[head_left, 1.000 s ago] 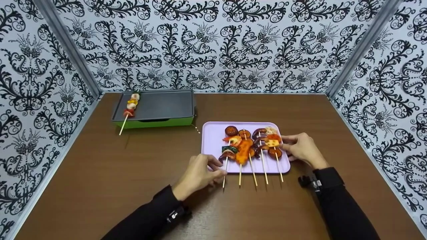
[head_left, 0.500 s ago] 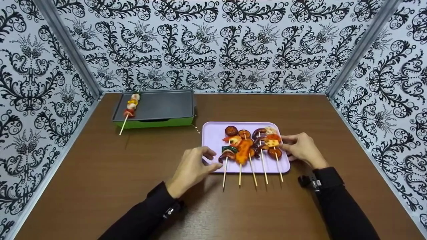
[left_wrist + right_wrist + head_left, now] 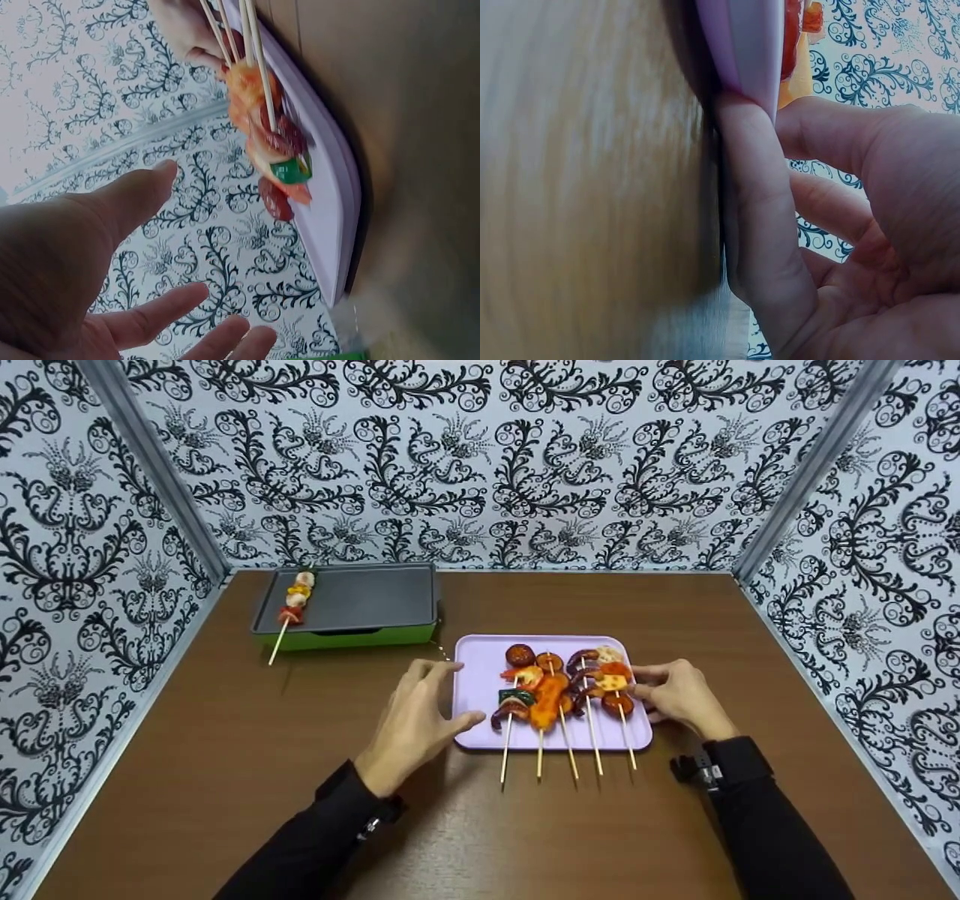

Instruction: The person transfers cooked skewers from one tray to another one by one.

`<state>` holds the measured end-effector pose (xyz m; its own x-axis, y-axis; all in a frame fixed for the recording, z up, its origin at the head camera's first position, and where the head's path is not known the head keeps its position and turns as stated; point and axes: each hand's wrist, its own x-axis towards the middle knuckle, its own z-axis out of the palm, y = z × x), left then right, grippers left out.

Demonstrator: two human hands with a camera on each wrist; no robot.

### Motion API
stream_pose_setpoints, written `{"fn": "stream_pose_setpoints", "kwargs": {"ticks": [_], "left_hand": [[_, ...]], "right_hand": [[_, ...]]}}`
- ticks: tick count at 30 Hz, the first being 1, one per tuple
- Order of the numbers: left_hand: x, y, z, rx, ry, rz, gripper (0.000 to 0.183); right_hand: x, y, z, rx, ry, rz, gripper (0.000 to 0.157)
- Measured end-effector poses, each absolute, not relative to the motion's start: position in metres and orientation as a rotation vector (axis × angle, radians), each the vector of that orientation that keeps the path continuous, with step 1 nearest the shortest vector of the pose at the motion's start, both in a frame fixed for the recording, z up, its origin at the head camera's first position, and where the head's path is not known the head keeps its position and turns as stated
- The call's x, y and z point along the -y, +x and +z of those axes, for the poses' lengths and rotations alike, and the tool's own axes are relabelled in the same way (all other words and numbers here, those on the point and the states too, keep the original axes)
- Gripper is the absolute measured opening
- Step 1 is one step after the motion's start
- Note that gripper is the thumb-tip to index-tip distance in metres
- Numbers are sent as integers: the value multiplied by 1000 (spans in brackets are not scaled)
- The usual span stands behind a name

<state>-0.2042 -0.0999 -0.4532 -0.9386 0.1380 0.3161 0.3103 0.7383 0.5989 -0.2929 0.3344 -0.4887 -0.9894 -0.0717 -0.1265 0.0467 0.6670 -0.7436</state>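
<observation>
A pale purple tray (image 3: 475, 690) lies on the table, holding several food skewers (image 3: 551, 694) side by side, their bare sticks sticking out over the near edge. At the tray's right edge my right hand (image 3: 684, 699) pinches the rim; the right wrist view has a finger (image 3: 759, 187) under the rim and the thumb above it. My left hand (image 3: 409, 727) hovers at the tray's left edge, thumb and fingers spread apart with nothing held. In the left wrist view the leftmost skewer shows a green piece (image 3: 289, 171) amid red and orange ones.
A grill (image 3: 367, 596) with a dark plate and green base stands at the far left of the brown table (image 3: 592, 840). One skewer (image 3: 295, 604) rests on its left side, stick overhanging the front. Patterned walls (image 3: 480, 457) enclose the back and sides.
My left hand has come away from the leftmost skewer's stick, moving left and slightly back, and its fingers have spread. My right hand and the tray have stayed in place.
</observation>
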Motion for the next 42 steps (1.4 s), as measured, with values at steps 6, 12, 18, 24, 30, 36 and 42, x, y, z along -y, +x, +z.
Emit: {"fn": "stream_pose_setpoints", "kwargs": {"ticks": [6, 12, 18, 24, 30, 36, 42], "left_hand": [[109, -209, -448, 2715, -290, -919, 90], [124, -217, -443, 2693, -235, -858, 101], [142, -228, -440, 2687, -152, -799, 105], [160, -236, -437, 2690, -97, -798, 111], [179, -245, -439, 2690, -33, -739, 115], [200, -254, -440, 2688, 65, -666, 116], [219, -258, -441, 2640, 153, -653, 114]], "right_hand": [[-333, -293, -487, -2721, -12, -1232, 53], [-334, -293, -487, -2715, -3, -1237, 54], [-333, -291, -488, -2714, -12, -1249, 53], [-334, -290, -487, -2720, -28, -1241, 53], [-335, -290, -488, -2725, -54, -1255, 52], [-335, -291, -488, -2722, -47, -1276, 51], [-334, -291, -488, -2706, -30, -1288, 51]]}}
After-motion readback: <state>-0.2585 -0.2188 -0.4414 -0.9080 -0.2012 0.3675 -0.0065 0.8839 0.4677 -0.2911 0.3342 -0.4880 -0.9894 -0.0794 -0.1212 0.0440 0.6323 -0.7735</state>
